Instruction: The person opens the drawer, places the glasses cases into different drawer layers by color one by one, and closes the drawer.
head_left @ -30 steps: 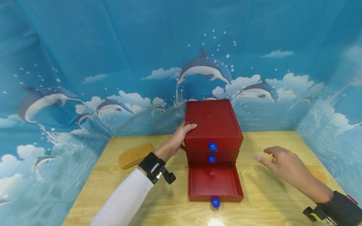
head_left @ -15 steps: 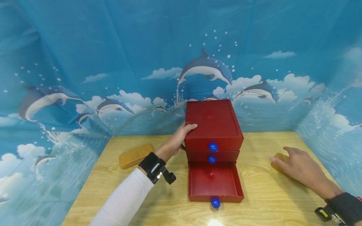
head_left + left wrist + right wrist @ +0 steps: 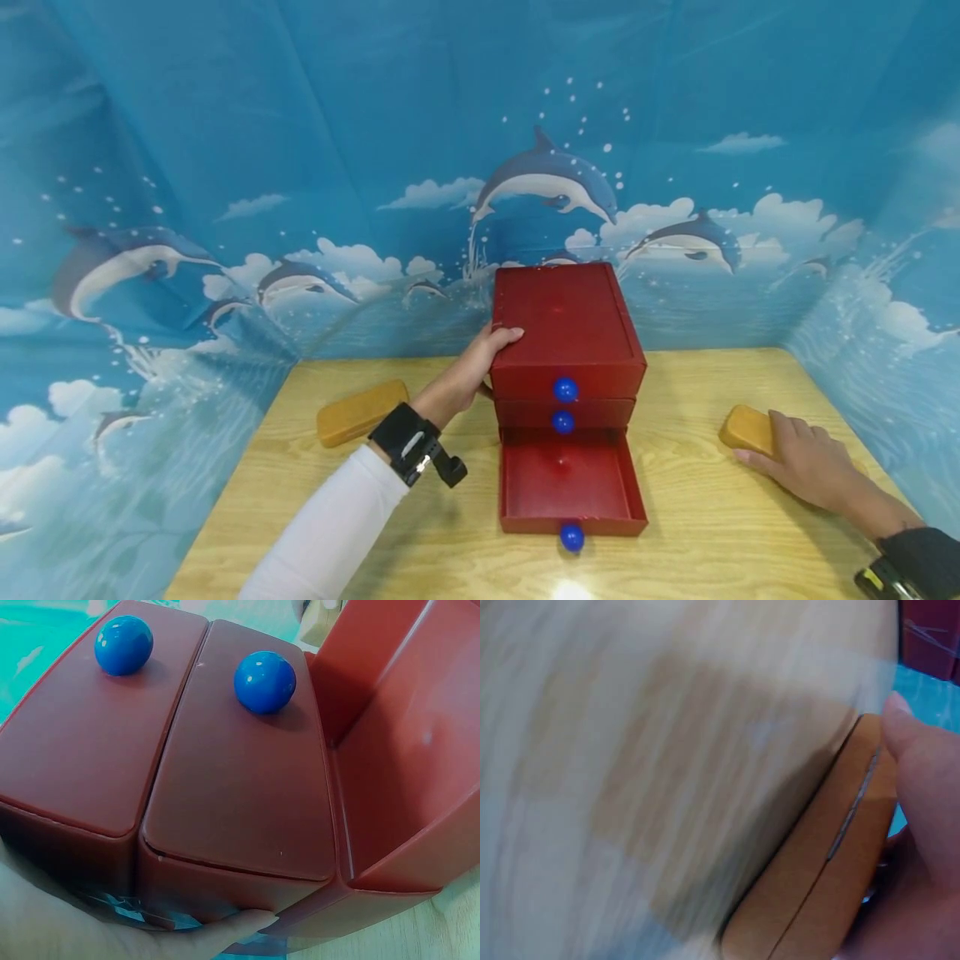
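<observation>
While the left hand grips the upper left edge of the red drawer box, thumb on top, the right hand lies over a tan case at the table's right side, thumb along its edge. The bottom drawer stands pulled out.

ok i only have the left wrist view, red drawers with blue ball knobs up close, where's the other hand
Observer: The right hand rests on a tan oblong case at the table's right side.
Operator: is it gripping it
Observer: The right wrist view shows the thumb pressed on the case's edge; the fingers are hidden.
Operator: anything in the open drawer
Observer: The bottom drawer of the red three-drawer chest holds nothing.
Operator: any other case around
Observer: A second tan case lies left of the chest.
</observation>
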Demonstrator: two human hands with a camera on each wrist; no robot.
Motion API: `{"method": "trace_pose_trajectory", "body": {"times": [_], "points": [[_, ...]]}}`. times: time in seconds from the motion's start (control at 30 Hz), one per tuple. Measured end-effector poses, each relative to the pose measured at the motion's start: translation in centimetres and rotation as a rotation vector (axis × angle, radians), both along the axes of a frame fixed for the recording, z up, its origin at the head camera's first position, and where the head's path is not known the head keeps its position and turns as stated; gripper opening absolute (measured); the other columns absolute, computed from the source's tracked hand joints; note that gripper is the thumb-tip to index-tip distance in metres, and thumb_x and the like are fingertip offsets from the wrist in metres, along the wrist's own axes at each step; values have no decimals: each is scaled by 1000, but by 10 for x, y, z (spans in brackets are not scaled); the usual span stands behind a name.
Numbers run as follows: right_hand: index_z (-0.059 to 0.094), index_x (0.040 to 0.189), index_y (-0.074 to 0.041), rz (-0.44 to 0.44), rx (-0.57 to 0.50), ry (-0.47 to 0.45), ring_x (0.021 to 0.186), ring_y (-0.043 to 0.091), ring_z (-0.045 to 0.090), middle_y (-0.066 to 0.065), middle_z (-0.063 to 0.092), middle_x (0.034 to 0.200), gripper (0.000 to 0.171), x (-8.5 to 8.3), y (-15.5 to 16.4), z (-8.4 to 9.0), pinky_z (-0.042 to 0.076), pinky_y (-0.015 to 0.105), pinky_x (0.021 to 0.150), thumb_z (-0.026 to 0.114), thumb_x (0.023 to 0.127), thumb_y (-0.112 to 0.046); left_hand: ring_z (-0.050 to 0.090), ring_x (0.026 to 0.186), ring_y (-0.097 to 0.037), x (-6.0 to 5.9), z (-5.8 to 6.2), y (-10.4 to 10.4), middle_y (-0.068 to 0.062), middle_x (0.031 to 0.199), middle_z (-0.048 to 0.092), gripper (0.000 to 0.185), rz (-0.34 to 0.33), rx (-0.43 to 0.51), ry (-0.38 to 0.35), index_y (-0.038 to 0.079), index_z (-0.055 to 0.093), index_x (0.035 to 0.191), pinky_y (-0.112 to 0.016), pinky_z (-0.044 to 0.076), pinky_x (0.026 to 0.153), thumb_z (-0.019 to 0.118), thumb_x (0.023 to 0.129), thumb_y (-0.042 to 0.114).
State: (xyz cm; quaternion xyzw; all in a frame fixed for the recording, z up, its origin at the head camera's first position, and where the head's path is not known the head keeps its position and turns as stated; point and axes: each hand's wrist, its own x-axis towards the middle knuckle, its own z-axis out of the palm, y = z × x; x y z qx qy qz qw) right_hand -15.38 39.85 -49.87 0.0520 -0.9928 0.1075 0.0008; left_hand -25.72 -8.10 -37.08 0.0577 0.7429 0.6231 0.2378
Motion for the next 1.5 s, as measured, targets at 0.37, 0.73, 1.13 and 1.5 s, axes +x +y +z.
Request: {"method": "trace_pose_trajectory", "body": {"times": [0.37,0.73,1.13,1.5], "points": [[50,128,20,26,0,26,78,46,61,33,62,98,81,-1,-1,4,43,45,55,70,95,-52,67,112,-30,-1,-1,0,-12,138,60,74,15,-8,-1,32,25,160,-49,59,77,52,98,62],[51,121,18,14,17,-26,75,40,56,28,58,90,78,-1,-5,6,40,45,58,66,98,-55,67,111,-30,0,2,1,-12,137,60,75,19,-22,-4,33,22,162,-50,58,78,52,98,61],[58,114,9,110,-23,69,68,22,52,9,57,80,55,5,-10,5,36,35,56,69,98,-43,66,112,-30,0,-1,1,-12,136,60,72,19,-17,12,29,27,158,-49,60,76,52,98,61],[61,127,9,212,-3,138,73,19,61,13,68,91,65,9,-36,23,42,34,60,76,92,-43,66,112,-31,0,-1,0,-12,136,60,73,5,-15,16,32,27,158,-49,60,77,52,97,63]]}}
